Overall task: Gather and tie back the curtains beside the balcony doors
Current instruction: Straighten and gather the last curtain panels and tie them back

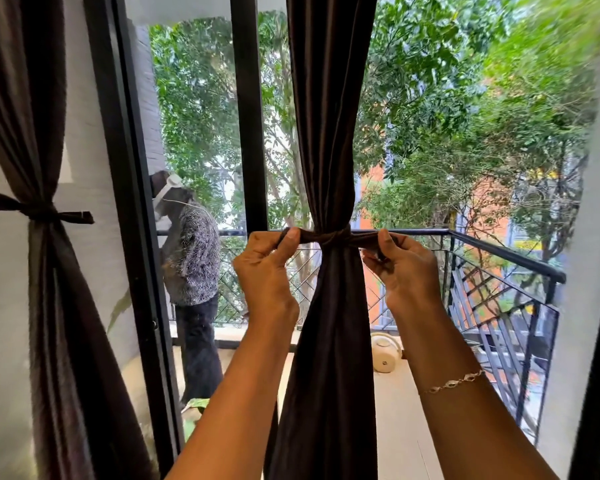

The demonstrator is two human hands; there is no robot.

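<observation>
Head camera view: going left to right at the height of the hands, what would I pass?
Tied curtain, black door frame, person in a patterned shirt, left hand, curtain tie knotted round the middle curtain, right hand, balcony railing.

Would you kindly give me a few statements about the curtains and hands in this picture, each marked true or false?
1. The left hand and right hand each pinch an end of the tie wrapped round the middle curtain. True.
2. The side curtain at the far left hangs loose. False: its own band cinches it.
3. The bracelet is on the left wrist. False: it is on the right wrist.
4. A pale round object lies on the balcony floor, right of the middle curtain. True.
</observation>
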